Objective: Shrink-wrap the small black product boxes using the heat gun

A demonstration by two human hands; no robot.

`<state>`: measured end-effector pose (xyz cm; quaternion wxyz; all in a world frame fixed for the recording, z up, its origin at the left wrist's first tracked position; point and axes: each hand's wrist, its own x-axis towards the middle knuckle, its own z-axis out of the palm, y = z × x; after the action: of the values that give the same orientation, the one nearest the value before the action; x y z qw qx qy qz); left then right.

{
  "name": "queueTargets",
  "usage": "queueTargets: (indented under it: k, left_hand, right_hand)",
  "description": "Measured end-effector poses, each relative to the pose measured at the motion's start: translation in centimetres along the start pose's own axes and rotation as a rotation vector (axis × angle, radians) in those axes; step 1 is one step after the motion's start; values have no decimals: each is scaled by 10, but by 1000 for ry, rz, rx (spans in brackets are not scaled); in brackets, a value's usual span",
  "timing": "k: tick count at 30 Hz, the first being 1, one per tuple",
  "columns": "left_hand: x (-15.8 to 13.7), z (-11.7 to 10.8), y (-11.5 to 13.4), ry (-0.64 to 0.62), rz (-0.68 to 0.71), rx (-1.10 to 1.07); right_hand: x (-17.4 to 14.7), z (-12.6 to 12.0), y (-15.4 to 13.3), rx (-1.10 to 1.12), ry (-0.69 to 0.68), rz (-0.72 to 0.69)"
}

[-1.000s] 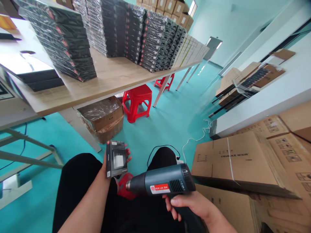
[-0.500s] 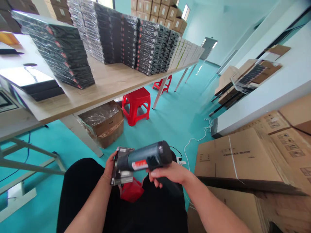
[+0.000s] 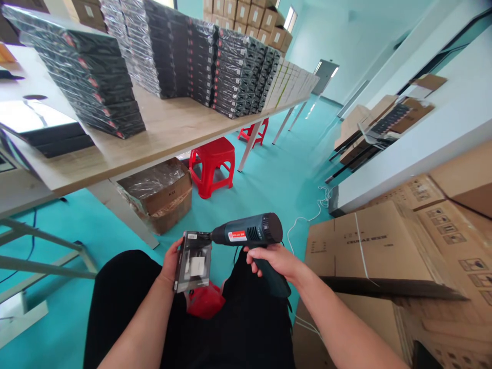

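Observation:
My left hand (image 3: 171, 261) is closed round the left edge of a flat dark box (image 3: 194, 261) with pale labels and a glossy surface, tilted above my lap. The grip of a dark heat gun (image 3: 246, 228) with a red and white label is wrapped by my right hand (image 3: 272, 261). Its nozzle points left at the upper right corner of the box; whether they touch I cannot tell. Below the box, a red seat (image 3: 205, 301) shows between my black-clad legs.
Stacks of film-wrapped dark boxes (image 3: 172, 56) stand on the wooden table (image 3: 165, 125) at left. An open carton (image 3: 169, 205) and a red stool (image 3: 213, 164) are under its edge. Large cartons (image 3: 346, 241) line the right side. White cable (image 3: 300, 220) lies on the floor.
The heat gun has moved up and right, its nozzle going from over the box's face to its upper right corner. More of the box's front shows.

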<state>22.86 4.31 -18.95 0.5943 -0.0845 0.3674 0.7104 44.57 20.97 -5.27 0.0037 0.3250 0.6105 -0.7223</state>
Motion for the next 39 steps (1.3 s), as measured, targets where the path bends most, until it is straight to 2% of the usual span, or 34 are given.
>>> queueTargets:
  k: [5, 8, 10, 14, 20, 23, 25, 28, 29, 34, 37, 39]
  left_hand:
    - [3, -4, 3, 12, 14, -2]
    - [1, -4, 4, -54, 13, -22]
    - [0, -4, 5, -124, -5, -47]
    - [2, -9, 6, -197, -37, -89]
    - [11, -18, 6, 1, -51, -57]
    - [9, -17, 5, -32, -53, -75]
    - [6, -15, 4, -60, -34, -102]
    - [5, -12, 4, -20, 30, -134]
    - [5, -11, 4, -4, 56, -134]
    - [16, -13, 0, 92, 199, -207]
    - [26, -19, -5, 218, 231, -316]
    - [30, -23, -7, 252, 251, -340]
  right_hand:
    - [-30, 1, 17, -67, -193, 129]
    - [-44, 4, 29, -58, -318, 185]
    - [-47, 2, 36, -2, -267, 172]
    - [-42, -5, 45, 112, -21, 115]
    - [-29, -1, 38, 147, -46, 79]
    - [-30, 2, 36, 103, -76, 81]
    - [-35, 2, 37, 43, -161, 122]
    - [-43, -2, 43, 30, -254, 170]
    - [-44, -3, 45, 60, -232, 172]
    - [-41, -1, 56, 254, 43, 95]
    - [-40, 16, 56, 265, -18, 103]
    - [-38, 31, 54, 286, -87, 89]
